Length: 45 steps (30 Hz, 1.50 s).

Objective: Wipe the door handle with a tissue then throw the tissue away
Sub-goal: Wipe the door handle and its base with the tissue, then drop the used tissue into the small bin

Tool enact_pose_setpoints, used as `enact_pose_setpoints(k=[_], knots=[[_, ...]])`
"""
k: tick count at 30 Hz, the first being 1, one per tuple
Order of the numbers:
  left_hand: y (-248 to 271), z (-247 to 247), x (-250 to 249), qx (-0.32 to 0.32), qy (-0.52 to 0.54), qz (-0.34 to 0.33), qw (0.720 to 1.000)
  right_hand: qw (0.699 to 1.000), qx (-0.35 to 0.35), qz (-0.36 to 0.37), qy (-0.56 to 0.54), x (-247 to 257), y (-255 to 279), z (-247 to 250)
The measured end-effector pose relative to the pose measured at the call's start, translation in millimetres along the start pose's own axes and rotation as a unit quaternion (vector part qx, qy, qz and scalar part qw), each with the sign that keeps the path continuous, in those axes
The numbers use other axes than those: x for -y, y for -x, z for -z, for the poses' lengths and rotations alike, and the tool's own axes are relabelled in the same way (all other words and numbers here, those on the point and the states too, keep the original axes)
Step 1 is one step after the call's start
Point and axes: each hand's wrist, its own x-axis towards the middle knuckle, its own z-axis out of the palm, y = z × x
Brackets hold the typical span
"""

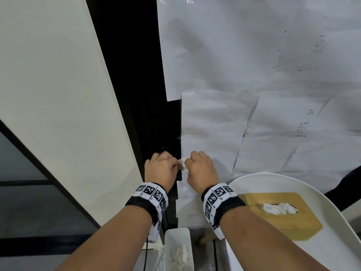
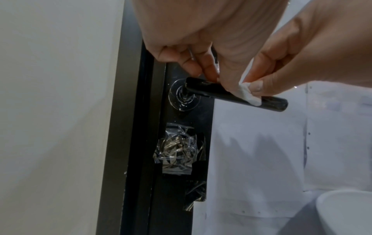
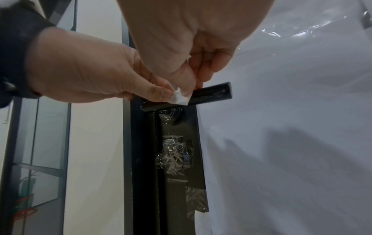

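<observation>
The door handle point(image 2: 237, 95) is a black bar that sticks out sideways from a round black plate point(image 2: 184, 97) on the dark edge of the door. It looks shiny and has pale smudges and scratches on it. A small white tissue point(image 2: 248, 95), folded into a little pad, sits on top of the bar, about in the middle.

The left hand point(image 1: 160, 169) and the right hand point(image 1: 201, 169) are close together at the handle. The right hand pinches the tissue with its thumb and curled fingers and holds it down on the bar. The left hand's fingers are curled too, and its thumb and fingertips touch the other side of the tissue and the bar.

Low down there is a small white bin point(image 1: 176, 249) with crumpled white tissue point(image 1: 179, 255) inside it. To the right, a round white table point(image 1: 332, 241) holds a wooden tissue box point(image 1: 281, 214), and white tissues point(image 1: 279, 207) poke out of the slot in its lid.

The head view shows the bin, the table and the box, but the hands cover nearly all of the handle there. The wrist views look up from below and show the whole bar and the tissue on it. They also show crinkly clear plastic point(image 3: 173, 155) taped on the door under the handle. White paper sheets point(image 1: 254, 55) cover the door.
</observation>
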Motion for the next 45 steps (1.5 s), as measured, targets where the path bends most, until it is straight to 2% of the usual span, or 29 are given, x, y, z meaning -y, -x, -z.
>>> enact_pose_setpoints(k=[10,18,22,36,45], knots=[[13,-1,-11,-0.019,-0.035,-0.015,0.999,0.999,-0.026,0.032,-0.033,-9,16,-1],[45,-17,-13,0.056,-0.037,0.028,0.997,0.995,0.044,0.040,-0.086,-22,38,-24],[59,-23,-12,0.087,-0.010,0.047,0.995,0.991,0.088,0.017,-0.099,-24,49,-36],[88,-58,17,0.217,0.090,0.068,0.970,0.976,0.172,-0.075,-0.111,-14,76,-87],[115,-98,34,0.270,0.127,0.092,0.950,0.949,0.212,-0.156,-0.173,-13,102,-128]])
